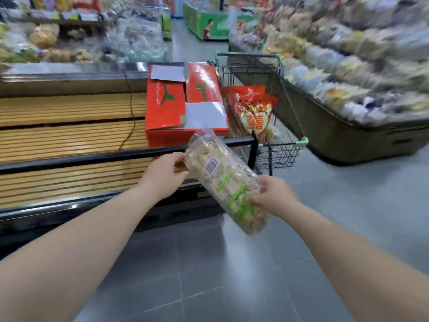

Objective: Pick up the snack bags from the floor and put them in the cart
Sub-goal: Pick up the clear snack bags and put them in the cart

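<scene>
A long clear snack bag (226, 180) of pale pieces, with green stripes and a barcode label, is held tilted in the air in front of me. My right hand (274, 192) grips its lower end. My left hand (166, 174) touches its upper left side with fingers curled against it. Just beyond stands the wire shopping cart (277, 152) with green corner caps. A red and gold snack bag (251, 111) lies inside the cart.
A red cardboard box (170, 108) with open flaps sits left of the cart, against a low wood-slat display counter (69, 135). A dark bin of bagged snacks (348, 126) runs along the right. Grey tiled floor (209, 275) lies below my arms.
</scene>
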